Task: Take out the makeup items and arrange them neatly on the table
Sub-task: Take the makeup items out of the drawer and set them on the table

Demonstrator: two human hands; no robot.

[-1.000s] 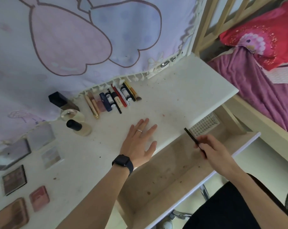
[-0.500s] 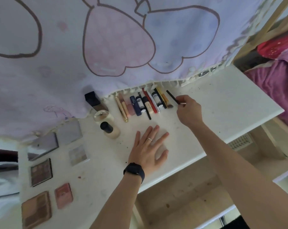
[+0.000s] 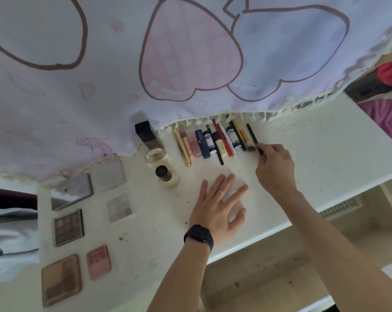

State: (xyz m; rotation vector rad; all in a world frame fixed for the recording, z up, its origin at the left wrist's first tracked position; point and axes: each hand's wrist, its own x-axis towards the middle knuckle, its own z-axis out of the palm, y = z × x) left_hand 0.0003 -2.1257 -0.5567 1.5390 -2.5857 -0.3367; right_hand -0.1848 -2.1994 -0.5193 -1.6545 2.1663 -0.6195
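On the white table (image 3: 325, 158) lie seven flat palettes (image 3: 68, 227), set in two loose columns at the left. Three bottles (image 3: 167, 176) stand in a short line near the cloth's edge. A row of roughly a dozen slim sticks and tubes (image 3: 215, 143) follows; overlap blurs the exact count. Two hands show.

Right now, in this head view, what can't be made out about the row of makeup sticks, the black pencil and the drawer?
- Far ends of the makeup sticks: tucked under the hanging cloth.
- Printing on the tubes: too small to read.
- Near end of the black pencil: covered by the right hand, so the pinch cannot be confirmed.
- Drawer: partly blocked by both forearms and cut by the bottom edge.
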